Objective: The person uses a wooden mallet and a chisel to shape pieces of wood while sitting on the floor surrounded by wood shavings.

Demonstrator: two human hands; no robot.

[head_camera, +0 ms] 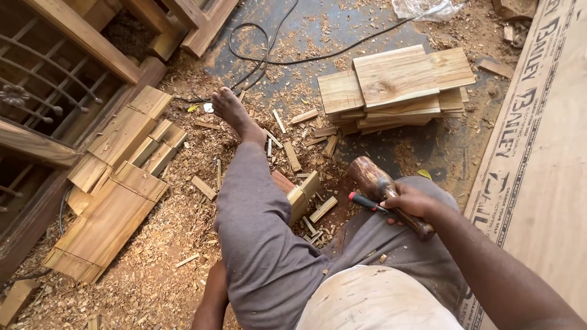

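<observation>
My right hand (411,202) is closed around the handle of a dark wooden mallet (374,178) and also grips a chisel with a red and black handle (364,201), held over my right thigh. A small light wood block (301,197) lies on the floor between my legs, just left of the tools. Only my left forearm (211,299) shows, at the bottom edge beside my grey-trousered left leg (254,226). My left hand is out of sight. My bare left foot (232,110) rests on the sawdust.
A stack of cut boards (397,82) lies ahead of me. More flat wood pieces (119,177) lie at left beside a wooden frame with metal grille (43,79). A plywood sheet (544,159) runs along the right. A black cable (275,58) and offcuts cross the sawdust floor.
</observation>
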